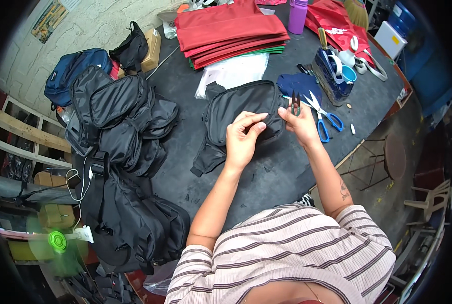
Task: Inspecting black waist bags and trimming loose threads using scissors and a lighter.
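Observation:
A black fabric bag [238,109] with a zipper along its edge lies on the dark table in front of me. Over its near side, my left hand [242,139] is closed, thumb and fingertips drawn together; anything pinched there is too small to make out. My right hand [302,126], at the bag's right edge, grips small thread snips [296,104], blades pointing away from me. Just right of that hand, large scissors with blue handles [323,115] lie with their blades apart, beside a piece of dark blue fabric [299,87].
Black bags [119,111] are heaped at left, near a blue bag [66,76]. Folded red fabric [231,30] is stacked at the back beside a purple bottle [297,17]. A tape dispenser [332,76] stands at right. A green fan [59,242] is at lower left.

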`<state>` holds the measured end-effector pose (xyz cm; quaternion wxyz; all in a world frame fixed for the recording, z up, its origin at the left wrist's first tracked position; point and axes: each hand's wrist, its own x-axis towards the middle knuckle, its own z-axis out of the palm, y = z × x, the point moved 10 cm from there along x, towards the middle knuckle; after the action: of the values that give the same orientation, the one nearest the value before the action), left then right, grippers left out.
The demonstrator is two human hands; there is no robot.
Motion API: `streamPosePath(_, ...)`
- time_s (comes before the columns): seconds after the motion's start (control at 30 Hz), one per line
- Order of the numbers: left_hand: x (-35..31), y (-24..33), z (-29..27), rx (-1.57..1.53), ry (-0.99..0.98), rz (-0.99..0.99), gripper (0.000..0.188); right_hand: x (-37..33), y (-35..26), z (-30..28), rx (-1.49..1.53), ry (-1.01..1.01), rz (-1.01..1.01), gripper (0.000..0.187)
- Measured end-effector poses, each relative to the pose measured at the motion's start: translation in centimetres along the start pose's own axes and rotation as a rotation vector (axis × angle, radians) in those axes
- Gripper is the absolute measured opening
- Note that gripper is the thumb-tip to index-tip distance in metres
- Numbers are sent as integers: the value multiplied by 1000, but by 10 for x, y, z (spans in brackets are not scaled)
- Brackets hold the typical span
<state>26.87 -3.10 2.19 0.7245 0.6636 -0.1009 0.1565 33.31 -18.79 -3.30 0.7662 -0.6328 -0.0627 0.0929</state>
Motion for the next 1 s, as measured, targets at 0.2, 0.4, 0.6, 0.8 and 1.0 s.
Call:
streamPosePath(0.2, 0, -8, -9, -126, 166, 10, 18, -47, -83, 19, -713, 290, -636, 32)
streamPosePath(0.4, -1, -10, -4, -179, 211, 17, 18, -59, -87, 46, -740, 223, -586, 25)
streamPosePath(0.6, -3, -12, -7, -177, 220, 15, 17, -57, -85, 40, -690, 294, -605, 20)
streamPosePath(0.8, -4, -14, -6, -174, 222, 22, 17, -58, -86, 42, -731, 264, -599, 19)
streamPosePath(1.0, -8, -11, -7, -162, 229, 36, 17, -63, -82, 38, -673, 243, -686, 18)
